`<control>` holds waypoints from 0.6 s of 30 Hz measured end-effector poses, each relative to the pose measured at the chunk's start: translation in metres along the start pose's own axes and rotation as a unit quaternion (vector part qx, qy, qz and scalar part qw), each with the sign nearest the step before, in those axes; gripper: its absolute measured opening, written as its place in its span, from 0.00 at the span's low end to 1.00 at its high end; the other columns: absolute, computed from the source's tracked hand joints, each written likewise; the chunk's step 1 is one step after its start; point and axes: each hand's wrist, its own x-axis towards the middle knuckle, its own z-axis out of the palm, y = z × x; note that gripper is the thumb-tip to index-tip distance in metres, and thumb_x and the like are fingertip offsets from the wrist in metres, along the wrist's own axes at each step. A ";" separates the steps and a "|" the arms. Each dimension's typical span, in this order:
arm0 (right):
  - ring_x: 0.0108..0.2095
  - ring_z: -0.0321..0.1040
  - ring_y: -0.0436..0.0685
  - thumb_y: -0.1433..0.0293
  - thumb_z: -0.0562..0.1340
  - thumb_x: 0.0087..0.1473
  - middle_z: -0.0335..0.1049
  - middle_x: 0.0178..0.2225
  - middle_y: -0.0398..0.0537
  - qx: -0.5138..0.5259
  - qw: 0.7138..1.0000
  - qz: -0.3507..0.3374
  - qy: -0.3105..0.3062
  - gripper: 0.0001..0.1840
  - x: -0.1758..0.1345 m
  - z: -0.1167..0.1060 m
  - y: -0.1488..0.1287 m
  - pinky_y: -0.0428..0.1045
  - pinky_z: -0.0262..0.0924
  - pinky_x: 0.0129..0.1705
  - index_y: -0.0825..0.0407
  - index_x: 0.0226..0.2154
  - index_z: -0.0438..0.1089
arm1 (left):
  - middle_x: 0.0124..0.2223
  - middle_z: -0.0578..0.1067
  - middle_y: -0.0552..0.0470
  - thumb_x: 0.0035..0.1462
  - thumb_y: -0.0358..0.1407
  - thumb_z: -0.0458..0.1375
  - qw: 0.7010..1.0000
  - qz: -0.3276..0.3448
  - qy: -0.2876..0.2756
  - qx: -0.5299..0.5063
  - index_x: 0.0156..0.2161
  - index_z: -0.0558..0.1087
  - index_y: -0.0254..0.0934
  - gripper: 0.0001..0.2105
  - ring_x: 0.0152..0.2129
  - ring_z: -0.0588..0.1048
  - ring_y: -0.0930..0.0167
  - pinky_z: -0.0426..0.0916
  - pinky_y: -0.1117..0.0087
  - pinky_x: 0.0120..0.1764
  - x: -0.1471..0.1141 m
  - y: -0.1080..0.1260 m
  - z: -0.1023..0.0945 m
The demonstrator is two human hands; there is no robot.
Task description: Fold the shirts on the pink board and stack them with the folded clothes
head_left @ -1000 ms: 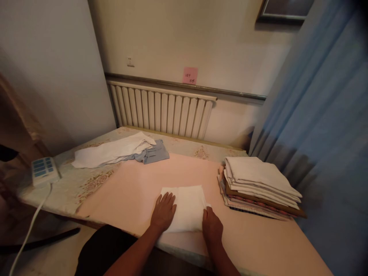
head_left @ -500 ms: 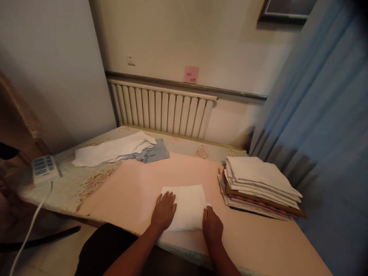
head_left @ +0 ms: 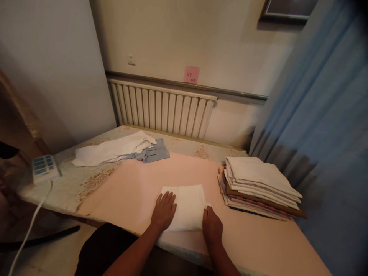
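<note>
A folded white cloth [head_left: 188,209] lies near the front edge of the table, on a pink sheet [head_left: 138,188]. My left hand [head_left: 164,210] rests flat on the cloth's left side, fingers stretched out. At the right edge, my right hand [head_left: 212,225] has its fingers closed on the cloth's side, where layered folds show. Part of that edge is hidden behind the fingers.
To the right stands a stack of folded fabrics [head_left: 261,184], beside a blue curtain [head_left: 324,145]. White cloth [head_left: 112,149] and grey-blue cloth [head_left: 156,151] lie at the back left. A power strip [head_left: 44,168] with a white cord sits at the left edge. Behind is a radiator [head_left: 163,109].
</note>
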 end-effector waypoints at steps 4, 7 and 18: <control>0.30 0.73 0.54 0.66 0.47 0.65 0.75 0.29 0.49 0.005 1.000 -0.003 0.003 0.16 0.000 0.001 0.000 0.45 0.53 0.29 0.52 0.42 0.67 | 0.56 0.72 0.47 0.64 0.36 0.46 1.000 0.003 0.005 0.000 0.55 0.69 0.38 0.18 0.57 0.65 0.62 0.54 0.52 0.60 0.000 -0.001 0.001; 0.31 0.73 0.54 0.66 0.46 0.65 0.75 0.29 0.49 0.012 1.000 -0.003 0.008 0.17 0.000 0.001 0.001 0.45 0.54 0.29 0.51 0.42 0.68 | 0.56 0.72 0.47 0.64 0.36 0.46 1.000 0.004 0.006 0.000 0.55 0.69 0.39 0.18 0.57 0.65 0.62 0.54 0.52 0.60 0.000 -0.001 0.002; 0.31 0.73 0.56 0.66 0.46 0.66 0.75 0.30 0.49 0.002 1.000 0.004 -0.010 0.16 0.000 -0.002 -0.001 0.45 0.53 0.29 0.51 0.43 0.67 | 0.57 0.72 0.47 0.64 0.36 0.46 1.000 0.006 0.003 0.001 0.55 0.69 0.38 0.18 0.57 0.65 0.61 0.54 0.51 0.60 -0.001 -0.002 0.002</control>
